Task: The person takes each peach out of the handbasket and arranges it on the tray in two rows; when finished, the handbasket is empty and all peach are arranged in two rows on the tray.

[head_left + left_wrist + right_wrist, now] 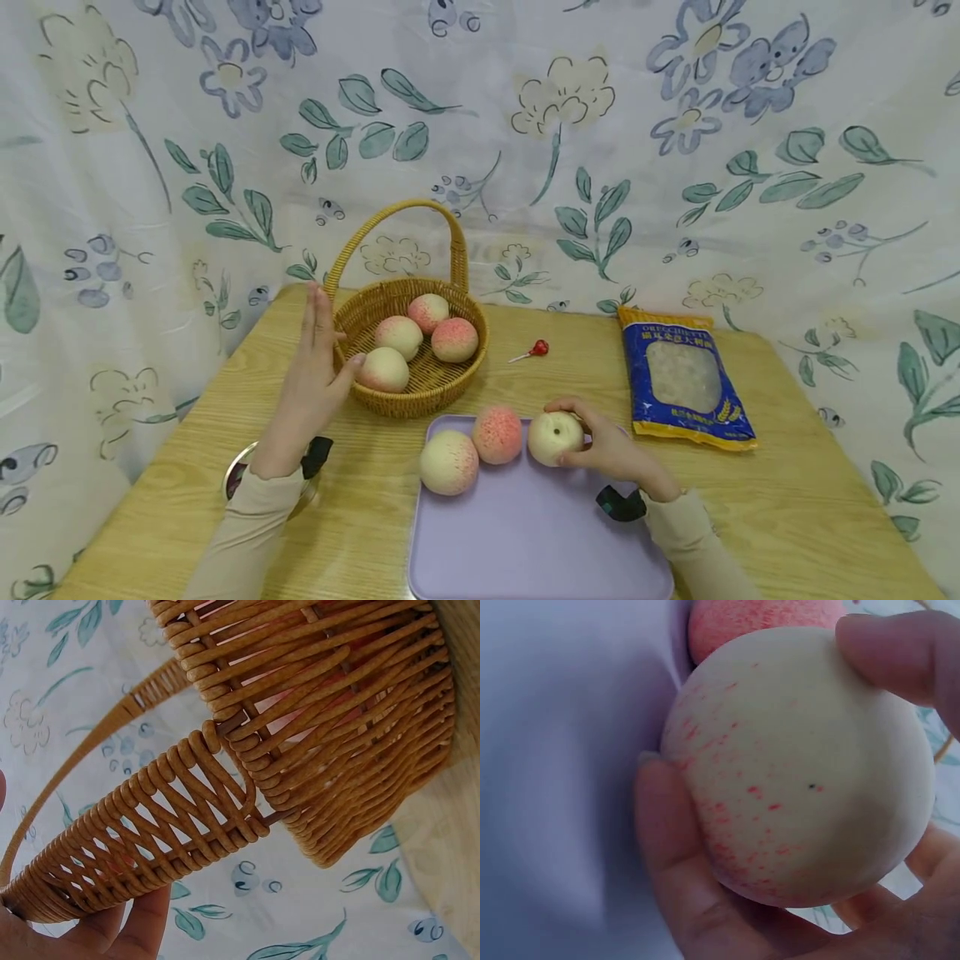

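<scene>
Nearest us lies the lilac tray (525,542), our landmark, on the wood-grain table (360,533). To its left, partly hidden by the left forearm, we see a round container (234,477). At the tray's far edge our right hand (611,446) grips a pale peach (553,442) between thumb and fingers; whether it rests there or is lifted, we cannot tell. Just left of it, at the same edge, sit a pink-red peach (498,435) and a cream peach with a pink blush (448,462).

Beyond the tray to the right lies a blue orecchiette bag (682,379). Left of and beyond the tray, our left hand (311,379) is open, fingers mostly straight, beside the handle (142,817) of the wicker basket (420,402), which holds four peaches (453,340). Straight beyond the tray lies a red lollipop (539,347); farthest hangs floral cloth (525,192).
</scene>
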`<action>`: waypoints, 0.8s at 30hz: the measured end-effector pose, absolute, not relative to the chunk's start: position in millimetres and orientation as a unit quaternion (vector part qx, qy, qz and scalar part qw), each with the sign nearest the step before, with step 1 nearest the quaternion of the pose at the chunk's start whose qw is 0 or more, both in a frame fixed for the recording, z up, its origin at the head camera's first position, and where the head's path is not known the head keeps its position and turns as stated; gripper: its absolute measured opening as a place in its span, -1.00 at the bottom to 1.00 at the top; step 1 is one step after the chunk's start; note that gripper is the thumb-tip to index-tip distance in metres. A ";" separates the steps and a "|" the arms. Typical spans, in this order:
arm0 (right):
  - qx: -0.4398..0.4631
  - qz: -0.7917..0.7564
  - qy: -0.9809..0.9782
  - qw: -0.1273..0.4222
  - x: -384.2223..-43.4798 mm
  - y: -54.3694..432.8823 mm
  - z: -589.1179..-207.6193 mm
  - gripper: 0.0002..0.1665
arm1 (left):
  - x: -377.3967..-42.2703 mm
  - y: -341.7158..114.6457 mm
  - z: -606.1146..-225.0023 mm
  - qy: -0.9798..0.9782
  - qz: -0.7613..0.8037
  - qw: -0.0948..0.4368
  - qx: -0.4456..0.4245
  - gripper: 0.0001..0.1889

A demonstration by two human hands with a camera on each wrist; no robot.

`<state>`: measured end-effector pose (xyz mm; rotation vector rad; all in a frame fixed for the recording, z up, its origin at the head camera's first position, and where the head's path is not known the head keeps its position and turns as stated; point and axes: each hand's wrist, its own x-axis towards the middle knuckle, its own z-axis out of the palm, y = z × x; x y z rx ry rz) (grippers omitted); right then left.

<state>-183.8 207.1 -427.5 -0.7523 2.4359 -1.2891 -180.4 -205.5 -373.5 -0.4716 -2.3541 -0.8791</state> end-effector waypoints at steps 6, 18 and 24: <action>-0.269 -0.443 0.844 0.140 -186.7 202.6 -433.2 -0.24 | -181.2 -205.6 -373.6 -0.880 -0.321 0.302 -0.179 0.08; -0.235 -0.468 0.846 0.104 -184.3 188.4 -438.2 -0.17 | -179.4 -203.2 -373.3 -0.884 -0.320 0.296 -0.168 0.09; -0.216 -0.480 0.845 0.090 -187.7 188.1 -441.1 -0.16 | -180.5 -204.6 -373.9 -0.883 -0.317 0.300 -0.172 0.08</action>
